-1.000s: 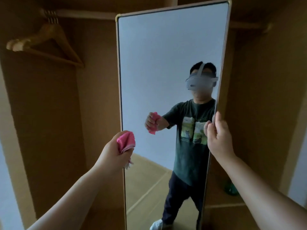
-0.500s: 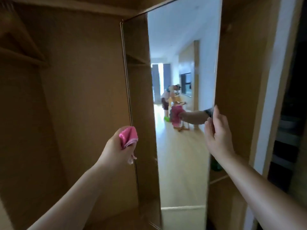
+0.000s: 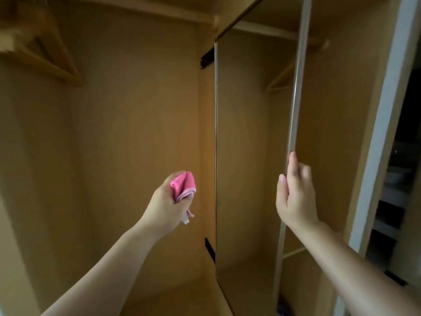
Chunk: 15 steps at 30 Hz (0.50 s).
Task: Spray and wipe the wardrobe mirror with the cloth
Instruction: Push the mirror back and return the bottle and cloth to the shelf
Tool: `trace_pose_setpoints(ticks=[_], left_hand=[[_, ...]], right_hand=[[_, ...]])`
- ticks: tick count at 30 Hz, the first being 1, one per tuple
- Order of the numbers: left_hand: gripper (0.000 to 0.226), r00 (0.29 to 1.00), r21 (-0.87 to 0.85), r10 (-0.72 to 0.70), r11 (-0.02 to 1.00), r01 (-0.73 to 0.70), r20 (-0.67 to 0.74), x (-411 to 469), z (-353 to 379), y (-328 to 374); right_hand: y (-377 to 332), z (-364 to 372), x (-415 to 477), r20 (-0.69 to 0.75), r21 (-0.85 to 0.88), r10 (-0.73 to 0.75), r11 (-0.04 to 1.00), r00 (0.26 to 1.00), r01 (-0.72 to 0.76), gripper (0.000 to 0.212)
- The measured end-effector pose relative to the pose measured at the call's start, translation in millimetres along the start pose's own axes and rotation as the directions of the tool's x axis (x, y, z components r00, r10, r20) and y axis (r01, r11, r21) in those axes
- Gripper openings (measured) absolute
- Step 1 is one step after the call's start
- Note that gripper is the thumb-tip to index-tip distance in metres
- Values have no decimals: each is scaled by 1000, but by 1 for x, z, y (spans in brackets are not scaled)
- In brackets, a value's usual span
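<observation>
Head view, inside an open wardrobe [image 3: 127,124]: tan board panels on back, sides and floor, dim light. The mirror [image 3: 250,156] stands tall at centre-right, swung so its glass shows only the wardrobe's tan interior and a reflected rail. Its near edge runs as a pale strip from 12 o'clock down to about 5 o'clock.

Your right hand [image 3: 293,197] is closed on that near edge at 3 o'clock, thumb on the front, fingers wrapped behind. Your left hand [image 3: 168,204] sits at centre, just left of the mirror's far edge and apart from the glass, fisted around the pink cloth [image 3: 183,188]; a fold sticks out the top, a tail hangs below.

Black hinge brackets [image 3: 206,58] sit beside the far edge, top and bottom. A wooden hanger [image 3: 45,55], blurred, at 10 o'clock. White frame [image 3: 382,133] at the right edge, dark shelves beyond it.
</observation>
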State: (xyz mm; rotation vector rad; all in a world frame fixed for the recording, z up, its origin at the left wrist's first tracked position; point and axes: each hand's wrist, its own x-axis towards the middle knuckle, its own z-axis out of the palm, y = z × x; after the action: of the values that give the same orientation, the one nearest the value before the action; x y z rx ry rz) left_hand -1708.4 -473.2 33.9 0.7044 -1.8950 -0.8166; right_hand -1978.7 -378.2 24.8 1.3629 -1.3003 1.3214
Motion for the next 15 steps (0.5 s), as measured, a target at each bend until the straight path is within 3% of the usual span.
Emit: trace_pose_setpoints(ticks=[3,7,15], left_hand=[[32,1000,1,-1,1000,1,6,2,-5,-1],[32,1000,4,2,1000,-2,6,4,-7,-3],[28,1000,17,-2,1000,2,-17,5,-9,-16]], right_hand=[[1,3,1,21,-55,-17,998,1000,18,59],[-4,9,6,107,-7,-47,999,993,49,73],[3,27,7,97,-30,-69,997,993,72,74]])
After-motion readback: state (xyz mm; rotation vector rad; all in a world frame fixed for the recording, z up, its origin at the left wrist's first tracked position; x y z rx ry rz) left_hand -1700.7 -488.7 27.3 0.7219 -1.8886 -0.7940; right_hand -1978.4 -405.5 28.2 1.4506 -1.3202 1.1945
